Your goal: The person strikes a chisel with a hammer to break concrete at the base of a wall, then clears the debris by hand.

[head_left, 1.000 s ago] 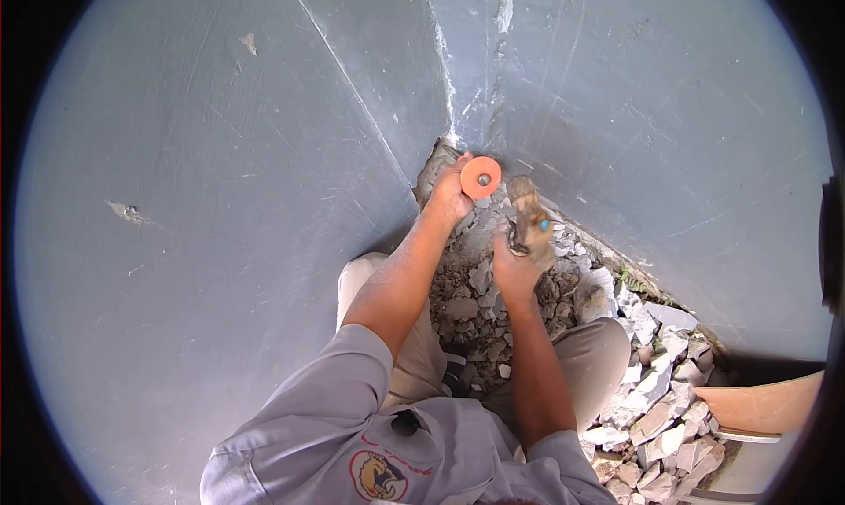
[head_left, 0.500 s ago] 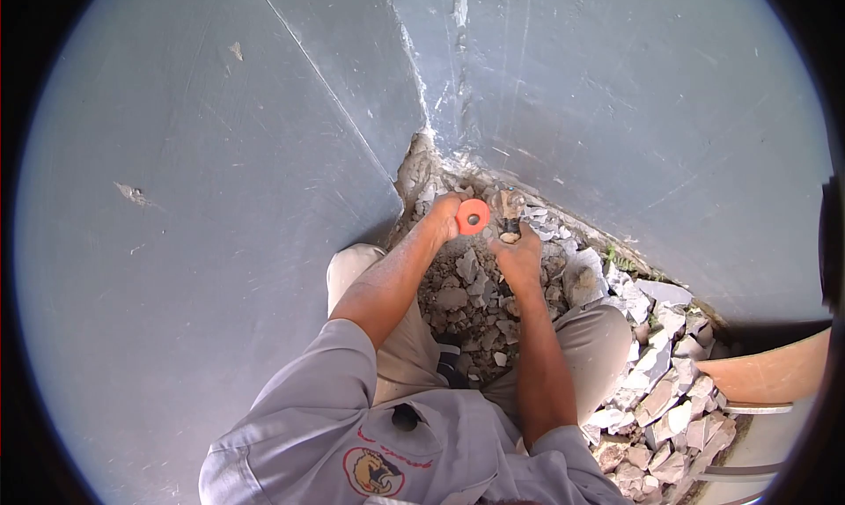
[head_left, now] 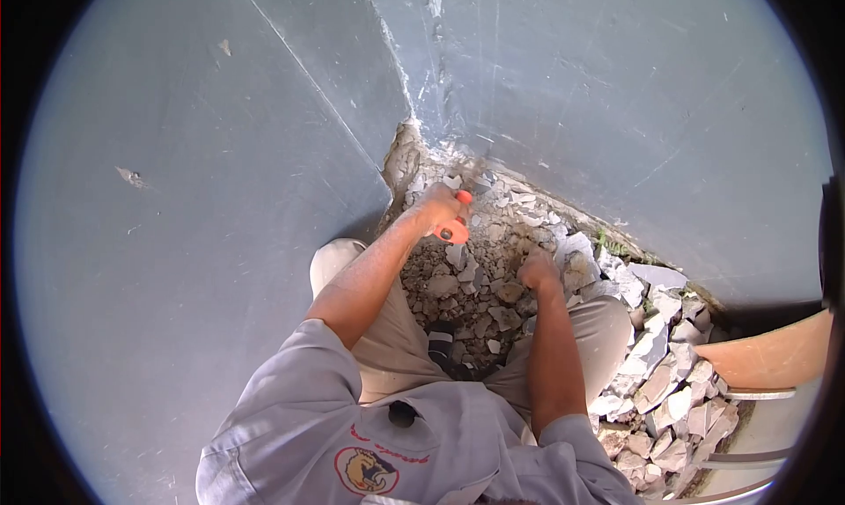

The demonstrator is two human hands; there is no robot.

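Note:
My left hand [head_left: 440,210] is closed round an orange tool handle [head_left: 454,232] with a round guard, held over the rubble near the wall corner. The orange shows on both sides of my fingers. Lower and to the right, my right hand [head_left: 539,269] is closed above the broken stones [head_left: 504,318]; whether anything is in it I cannot make out. Between my knees lie loose grey and brown rubble pieces and dust.
Grey walls [head_left: 220,241] meet at a chipped corner [head_left: 407,153] ahead. Broken stones are heaped [head_left: 669,390] right of my right knee. A curved orange-brown piece [head_left: 766,355] stands at the far right. Small green plants [head_left: 612,243] grow along the wall base.
The orange handle has tilted in my left hand, its round guard now lower. My right hand has moved slightly right and down, and the dark-and-tan item by it no longer shows clearly.

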